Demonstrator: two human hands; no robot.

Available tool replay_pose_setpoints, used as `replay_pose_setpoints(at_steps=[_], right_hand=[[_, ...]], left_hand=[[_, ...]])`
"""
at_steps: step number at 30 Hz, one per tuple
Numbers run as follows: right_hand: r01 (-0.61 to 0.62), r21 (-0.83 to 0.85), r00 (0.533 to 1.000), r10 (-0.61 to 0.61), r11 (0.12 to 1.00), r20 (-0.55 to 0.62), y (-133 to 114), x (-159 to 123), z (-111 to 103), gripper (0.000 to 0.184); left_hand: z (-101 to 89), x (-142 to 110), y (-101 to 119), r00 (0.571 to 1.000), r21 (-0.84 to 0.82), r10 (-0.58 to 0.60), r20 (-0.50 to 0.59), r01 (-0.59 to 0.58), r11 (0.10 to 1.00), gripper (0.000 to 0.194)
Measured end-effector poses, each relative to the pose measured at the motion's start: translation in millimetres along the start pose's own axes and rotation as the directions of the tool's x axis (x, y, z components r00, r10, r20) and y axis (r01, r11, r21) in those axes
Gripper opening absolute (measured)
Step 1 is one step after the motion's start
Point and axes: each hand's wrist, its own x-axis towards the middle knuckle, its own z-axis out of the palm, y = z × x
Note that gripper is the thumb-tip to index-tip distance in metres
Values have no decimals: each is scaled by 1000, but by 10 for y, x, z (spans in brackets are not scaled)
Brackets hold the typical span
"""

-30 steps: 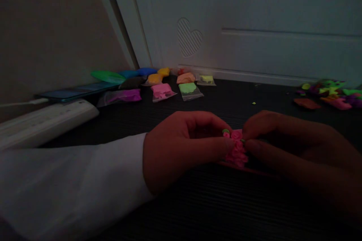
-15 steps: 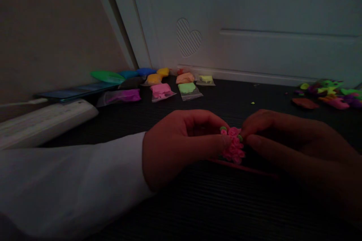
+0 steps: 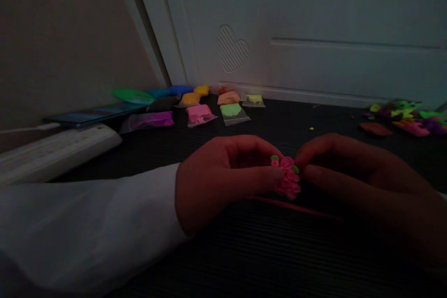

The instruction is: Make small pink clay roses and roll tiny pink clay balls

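Note:
A small cluster of pink clay roses (image 3: pixel 289 183) with little green leaves (image 3: pixel 274 158) is pinched between the thumb and fingers of my left hand (image 3: pixel 230 174). The roses are packed close together and face me. At the cluster's right edge, beside another green leaf, are the bent thumb and forefinger of my right hand (image 3: pixel 359 177). Its fingertips are close together, and what may be between them is hidden. A thin pink strip (image 3: pixel 296 207) lies on the table below both hands.
Bags of coloured clay, such as the pink bag (image 3: pixel 200 115) and green bag (image 3: pixel 233 112), lie at the back. Left are a white power strip (image 3: pixel 66 149) and a dark flat device (image 3: pixel 87 114). Colourful clay pieces (image 3: pixel 405 114) lie far right, near a brown flat piece (image 3: pixel 375 129).
The rose cluster has shifted up very slightly, and its top rose shows more fully. My right forefinger has moved slightly left, over the cluster's right edge. My left hand keeps its hold.

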Motion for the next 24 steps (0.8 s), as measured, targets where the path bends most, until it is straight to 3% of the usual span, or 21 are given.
replay_pose_setpoints(at_steps=[7, 11, 16, 24], right_hand=[[72, -23, 997, -73, 997, -7, 18, -7, 39, 30], [44, -12, 998, -45, 999, -47, 46, 20, 20, 26], [23, -64, 995, -29, 998, -95, 66, 48, 11, 22], [-8, -132, 994, -7, 991, -113, 136, 78, -31, 21]], left_hand=[[-19, 13, -7, 998, 165, 22, -66, -11, 986, 15], [-60, 44, 8, 986, 390, 116, -120, -61, 919, 19], [-140, 95, 0, 991, 624, 111, -81, -36, 780, 28], [-252, 140, -45, 963, 617, 216, -160, -73, 784, 36]])
